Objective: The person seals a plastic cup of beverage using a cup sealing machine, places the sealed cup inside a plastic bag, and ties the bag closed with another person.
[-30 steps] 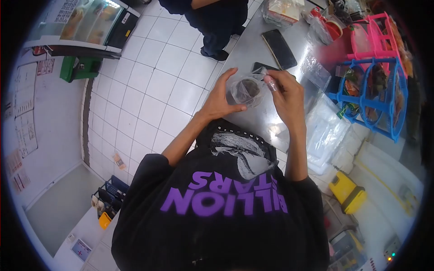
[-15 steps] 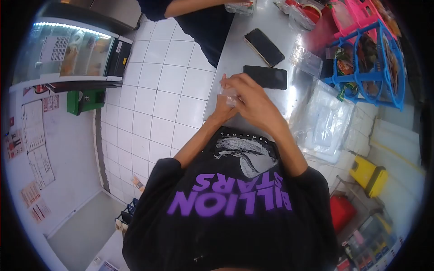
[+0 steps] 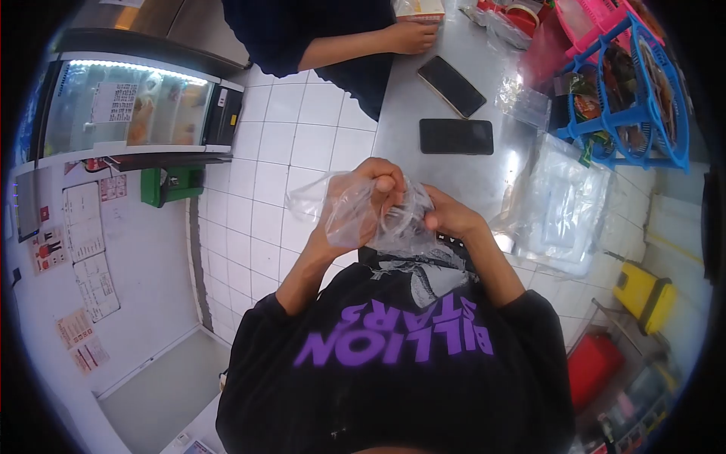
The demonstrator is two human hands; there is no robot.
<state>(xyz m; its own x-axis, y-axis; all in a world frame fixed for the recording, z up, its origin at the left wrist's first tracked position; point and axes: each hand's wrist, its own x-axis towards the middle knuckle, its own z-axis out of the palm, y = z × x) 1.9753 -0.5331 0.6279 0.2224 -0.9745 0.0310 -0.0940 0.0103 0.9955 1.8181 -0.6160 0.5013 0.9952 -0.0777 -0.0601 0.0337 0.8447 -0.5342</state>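
Observation:
A clear plastic bag point(image 3: 344, 216) hangs spread between my hands, close in front of my shirt and beside the metal table's near edge. My left hand point(image 3: 363, 197) has its fingers curled on the bag, partly seen through the film. On the bag's right side my right hand point(image 3: 451, 213) pinches the plastic between thumb and fingers. A round, clear rim shows in the plastic between the hands; what it belongs to is hard to make out.
Two phones, one black point(image 3: 456, 136) and one with a gold edge point(image 3: 452, 87), lie on the metal table point(image 3: 484, 181). Plastic packs point(image 3: 563, 208) and a blue rack point(image 3: 628, 113) are at right. Another person's hand point(image 3: 413, 37) touches a box at the table's far end.
The hands have moved apart and nearer my body, and the bag is now spread between them. The other person's hand has come into view at the box. The view has shifted.

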